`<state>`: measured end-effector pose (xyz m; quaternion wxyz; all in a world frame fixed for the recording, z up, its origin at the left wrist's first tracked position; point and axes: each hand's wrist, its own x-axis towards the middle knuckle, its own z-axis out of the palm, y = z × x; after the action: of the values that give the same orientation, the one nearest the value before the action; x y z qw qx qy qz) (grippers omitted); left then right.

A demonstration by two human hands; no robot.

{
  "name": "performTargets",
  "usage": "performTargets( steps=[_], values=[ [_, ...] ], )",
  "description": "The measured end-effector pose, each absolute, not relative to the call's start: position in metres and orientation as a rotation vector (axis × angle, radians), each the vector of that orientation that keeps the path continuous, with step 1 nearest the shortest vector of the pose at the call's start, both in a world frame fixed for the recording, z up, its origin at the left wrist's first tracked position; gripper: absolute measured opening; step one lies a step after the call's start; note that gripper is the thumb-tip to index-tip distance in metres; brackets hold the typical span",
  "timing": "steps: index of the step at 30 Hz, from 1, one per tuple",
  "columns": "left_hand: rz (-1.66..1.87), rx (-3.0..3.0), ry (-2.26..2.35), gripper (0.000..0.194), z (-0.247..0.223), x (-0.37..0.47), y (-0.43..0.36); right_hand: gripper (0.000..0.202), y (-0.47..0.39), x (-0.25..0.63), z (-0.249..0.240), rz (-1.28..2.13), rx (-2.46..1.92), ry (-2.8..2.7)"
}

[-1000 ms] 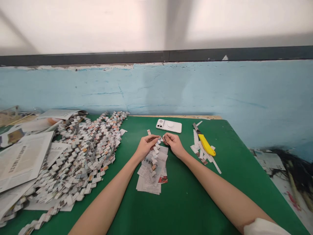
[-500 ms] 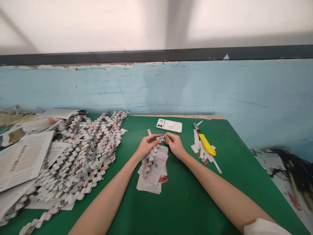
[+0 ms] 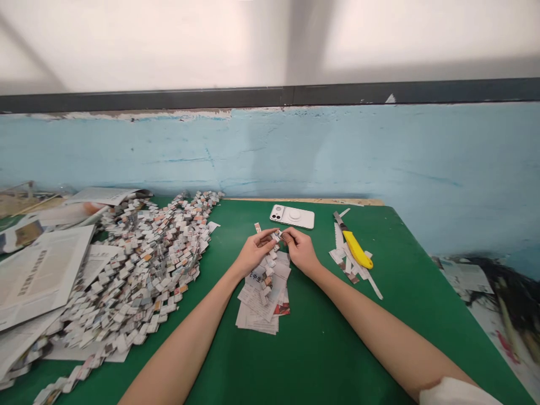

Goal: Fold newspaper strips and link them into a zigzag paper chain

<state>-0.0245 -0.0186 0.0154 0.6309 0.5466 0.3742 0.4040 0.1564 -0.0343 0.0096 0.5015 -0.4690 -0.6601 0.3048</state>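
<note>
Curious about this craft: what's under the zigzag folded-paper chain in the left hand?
Beneath the zigzag folded-paper chain lie flat, overlapping sheets of printed paper on a green tabletop. The chain covers some print; upper sheets hide much of those below.

The left forearm [image 3: 183,346] rises from the bottom edge and slants up to the right; the right forearm [image 3: 375,318] comes in from the lower right and slants up to the left, bare up to near the elbow. The left wrist [image 3: 237,273] and right wrist [image 3: 318,271] stand well apart, while the left hand [image 3: 252,251] and right hand [image 3: 299,249] meet almost fingertip to fingertip. The left fingers [image 3: 265,232] reach forward over the thumb [image 3: 267,246] in a pinch. The right fingers [image 3: 292,232] are curled inward, their tips bunched.
</note>
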Motion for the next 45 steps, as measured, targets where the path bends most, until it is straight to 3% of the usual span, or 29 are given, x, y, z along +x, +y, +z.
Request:
performTargets(
  steps=[24, 36, 45],
  values=[
    [0.984, 1.079, 0.809, 0.039, 0.007, -0.026, -0.015, 0.027, -0.037, 0.154, 0.01, 0.586, -1.118, -1.633],
    [0.977, 1.032, 0.863, 0.041, 0.018, -0.025, -0.018, 0.021, -0.035, 0.152, 0.006, 0.82, -1.105, -1.572],
    [1.015, 0.967, 0.851, 0.043, 0.018, -0.024, -0.018, 0.02, -0.034, 0.149, 0.014, 0.773, -1.012, -1.511]
  ],
)
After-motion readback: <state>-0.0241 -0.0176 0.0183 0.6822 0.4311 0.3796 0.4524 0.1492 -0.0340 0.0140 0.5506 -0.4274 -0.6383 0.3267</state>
